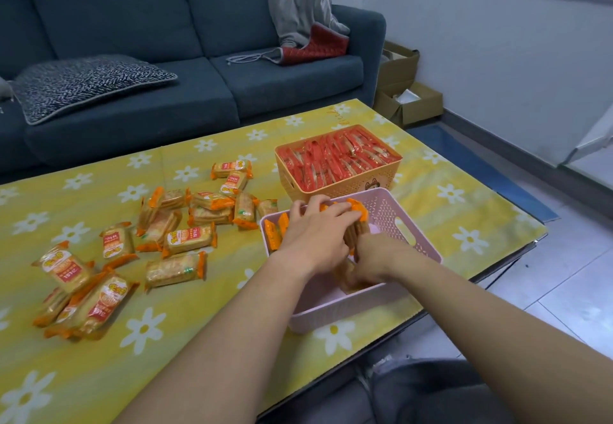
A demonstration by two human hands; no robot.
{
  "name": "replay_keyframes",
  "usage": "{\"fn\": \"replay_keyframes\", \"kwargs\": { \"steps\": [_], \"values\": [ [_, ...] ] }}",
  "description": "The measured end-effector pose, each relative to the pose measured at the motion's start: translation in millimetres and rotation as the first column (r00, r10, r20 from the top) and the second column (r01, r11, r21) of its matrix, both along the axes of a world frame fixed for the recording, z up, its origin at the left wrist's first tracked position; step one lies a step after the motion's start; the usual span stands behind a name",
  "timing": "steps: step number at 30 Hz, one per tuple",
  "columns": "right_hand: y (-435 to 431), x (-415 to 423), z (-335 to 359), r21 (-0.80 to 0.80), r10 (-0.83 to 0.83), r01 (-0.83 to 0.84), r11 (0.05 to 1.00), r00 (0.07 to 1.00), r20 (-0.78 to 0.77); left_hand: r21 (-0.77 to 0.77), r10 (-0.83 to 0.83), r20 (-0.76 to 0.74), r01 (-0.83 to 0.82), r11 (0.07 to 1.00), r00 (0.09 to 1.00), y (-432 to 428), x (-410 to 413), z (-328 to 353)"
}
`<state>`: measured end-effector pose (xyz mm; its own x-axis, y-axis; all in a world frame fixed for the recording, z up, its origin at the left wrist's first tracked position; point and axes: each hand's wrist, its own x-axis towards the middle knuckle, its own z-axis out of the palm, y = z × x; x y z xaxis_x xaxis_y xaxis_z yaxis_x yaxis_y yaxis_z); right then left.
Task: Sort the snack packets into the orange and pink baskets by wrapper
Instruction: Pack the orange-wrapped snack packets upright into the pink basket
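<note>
Left hand (318, 234) over pink basket (416, 221) — fingers bent down across the top of a row (360, 214) of orange-wrapped packets standing on edge inside, clasping it. Right hand (374, 259) sits lower in the same basket, just beside the left; its fingers are buried among the packets, so grip can't be told. Upright packets (273, 233) stand at the basket's left wall. Orange basket (292, 179) just behind, packed with red packets (338, 158). Loose packets (179, 224) — orange-wrapped, scattered on the daisy cloth (99, 374) left of the baskets, nearest ones just beside the pink rim.
</note>
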<state>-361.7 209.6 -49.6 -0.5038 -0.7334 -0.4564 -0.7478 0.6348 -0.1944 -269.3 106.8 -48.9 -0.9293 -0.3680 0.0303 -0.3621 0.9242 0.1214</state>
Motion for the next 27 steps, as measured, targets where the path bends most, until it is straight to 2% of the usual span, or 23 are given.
{"fn": "replay_keyframes", "kwargs": {
  "steps": [3,7,9,13,17,22,27],
  "values": [
    [2,-2,6,0.008,0.035,-0.036,0.999,0.998,0.056,-0.009,-0.002,0.005,0.002,1.0,1.0,0,1,0],
    [18,-23,29,-0.187,-0.047,0.069,0.98,0.992,0.119,0.017,-0.013,0.008,0.013,1.0,1.0,-3,3,1],
    [28,-34,37,-0.271,-0.12,0.131,0.954,0.991,0.059,0.022,-0.013,0.008,0.013,1.0,1.0,-3,3,1],
    [27,-42,33,-0.479,-0.269,0.153,0.864,0.946,-0.183,0.015,-0.011,0.008,0.011,1.0,1.0,-2,1,-1],
    [11,-37,20,-0.626,-0.312,0.142,0.767,0.935,-0.17,0.007,-0.009,-0.011,0.009,1.0,1.0,0,2,1],
    [-9,-37,5,-0.588,-0.337,0.221,0.778,0.937,-0.093,0.023,-0.007,0.007,0.006,1.0,1.0,1,2,5],
    [-4,-36,6,-0.382,-0.23,0.181,0.906,0.969,-0.088,0.021,-0.01,0.002,0.01,1.0,1.0,0,1,2]
  ]
}}
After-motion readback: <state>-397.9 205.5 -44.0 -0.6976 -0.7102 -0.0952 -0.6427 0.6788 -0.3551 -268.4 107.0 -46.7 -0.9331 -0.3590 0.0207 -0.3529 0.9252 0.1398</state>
